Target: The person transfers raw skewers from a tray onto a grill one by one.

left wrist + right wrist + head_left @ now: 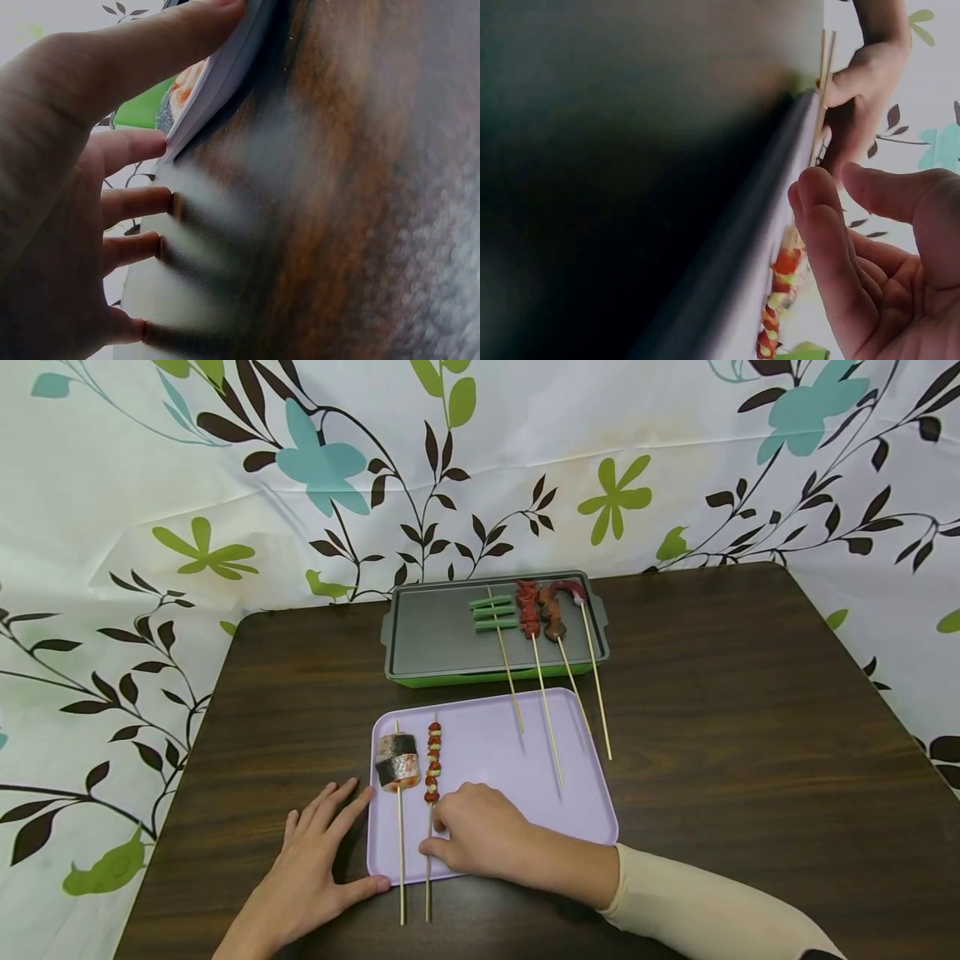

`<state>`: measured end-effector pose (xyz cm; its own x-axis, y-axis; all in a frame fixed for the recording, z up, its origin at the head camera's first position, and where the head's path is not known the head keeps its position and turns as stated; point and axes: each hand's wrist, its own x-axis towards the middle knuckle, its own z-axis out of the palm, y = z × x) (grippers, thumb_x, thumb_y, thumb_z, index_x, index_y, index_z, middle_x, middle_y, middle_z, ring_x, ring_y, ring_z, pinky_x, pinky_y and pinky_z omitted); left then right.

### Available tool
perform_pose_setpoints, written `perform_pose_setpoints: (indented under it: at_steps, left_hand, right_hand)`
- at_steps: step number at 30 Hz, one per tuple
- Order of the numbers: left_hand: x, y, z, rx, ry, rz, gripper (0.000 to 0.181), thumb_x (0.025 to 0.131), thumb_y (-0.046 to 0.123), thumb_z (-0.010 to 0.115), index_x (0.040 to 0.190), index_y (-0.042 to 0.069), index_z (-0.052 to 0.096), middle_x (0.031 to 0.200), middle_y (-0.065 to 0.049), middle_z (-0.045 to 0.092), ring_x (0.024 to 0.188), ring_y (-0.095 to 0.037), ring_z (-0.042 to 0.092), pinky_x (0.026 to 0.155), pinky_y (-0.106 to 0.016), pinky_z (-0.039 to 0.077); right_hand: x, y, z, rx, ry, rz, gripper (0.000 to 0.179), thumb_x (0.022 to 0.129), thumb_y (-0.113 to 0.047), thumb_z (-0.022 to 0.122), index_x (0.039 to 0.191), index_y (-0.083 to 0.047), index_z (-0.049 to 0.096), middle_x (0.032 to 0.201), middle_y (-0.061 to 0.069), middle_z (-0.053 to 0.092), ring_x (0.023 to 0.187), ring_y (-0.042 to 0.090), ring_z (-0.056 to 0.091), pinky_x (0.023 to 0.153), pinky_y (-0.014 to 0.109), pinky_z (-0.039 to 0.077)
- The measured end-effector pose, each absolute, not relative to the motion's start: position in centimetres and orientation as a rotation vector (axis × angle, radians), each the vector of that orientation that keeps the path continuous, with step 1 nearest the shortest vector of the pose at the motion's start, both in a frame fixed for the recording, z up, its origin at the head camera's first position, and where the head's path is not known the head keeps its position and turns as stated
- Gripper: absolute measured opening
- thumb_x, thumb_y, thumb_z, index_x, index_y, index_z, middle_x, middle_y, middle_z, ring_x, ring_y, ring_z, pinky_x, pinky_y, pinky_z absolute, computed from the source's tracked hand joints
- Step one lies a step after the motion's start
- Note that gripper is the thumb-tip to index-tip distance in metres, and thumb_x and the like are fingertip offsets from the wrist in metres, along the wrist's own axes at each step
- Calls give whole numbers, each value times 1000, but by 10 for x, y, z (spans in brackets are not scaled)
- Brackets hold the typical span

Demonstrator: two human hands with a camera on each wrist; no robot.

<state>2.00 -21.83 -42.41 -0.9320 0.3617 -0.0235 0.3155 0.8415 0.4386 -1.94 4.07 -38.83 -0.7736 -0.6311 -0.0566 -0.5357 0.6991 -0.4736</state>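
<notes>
The left hand (307, 852) is spread at the near left corner of a lilac tray (487, 760), its thumb and index fingertip touching the rim. Over the tray, the right hand (480, 831) has its thumb and index finger beside the stick of a skewer of small red and pale green pieces (433, 764). In the right wrist view, a gap shows between that thumb and index finger (815, 187). Left of this skewer lies another with thick fish-like chunks (397, 760), dark skin showing. Both sticks jut past the tray's near edge.
Behind the tray stands a grey grill plate (435, 627) on a green base. Across it lie skewers of green stalks (492, 612), red meat (528, 610), brown meat (551, 614) and a dark red tentacle-like piece (572, 589). Their sticks overhang the tray. A patterned cloth (525, 443) hangs behind.
</notes>
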Motion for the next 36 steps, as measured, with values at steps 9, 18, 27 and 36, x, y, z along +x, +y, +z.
perform_pose_setpoints:
  at_steps: [9, 18, 27, 36]
  left_hand:
    - [21, -219, -425, 530, 2908, 672, 103, 68, 73, 73, 153, 29, 36, 156, -9, 30, 142, -42, 20, 98, -78, 14]
    - [21, -218, -424, 545, 2921, 682, 103, 67, 72, 74, 152, 27, 38, 155, -10, 31, 142, -43, 21, 97, -79, 14]
    - [20, -218, -423, 536, 2917, 677, 104, 66, 74, 73, 152, 28, 37, 155, -9, 31, 142, -42, 20, 98, -79, 14]
    - [21, -217, -423, 523, 2914, 668, 104, 66, 75, 72, 152, 29, 37, 155, -9, 31, 142, -41, 20, 98, -79, 14]
  right_hand:
    - [-18, 31, -400, -915, 2668, -628, 26, 83, -45, 75, 73, -21, 75, 66, -11, 63, 62, 6, 55, 55, 24, 43]
    - [-19, 41, -398, -820, 2683, -634, 21, 79, -39, 79, 67, -24, 71, 65, -11, 61, 63, 10, 57, 54, 26, 44]
    - [-19, 57, -398, -760, 2658, -682, 18, 79, -31, 78, 64, -24, 72, 66, -13, 60, 68, 11, 56, 58, 27, 44]
    - [-23, 69, -402, -724, 2595, -889, 16, 78, -18, 76, 62, -18, 71, 53, -19, 51, 57, 2, 48, 53, 21, 40]
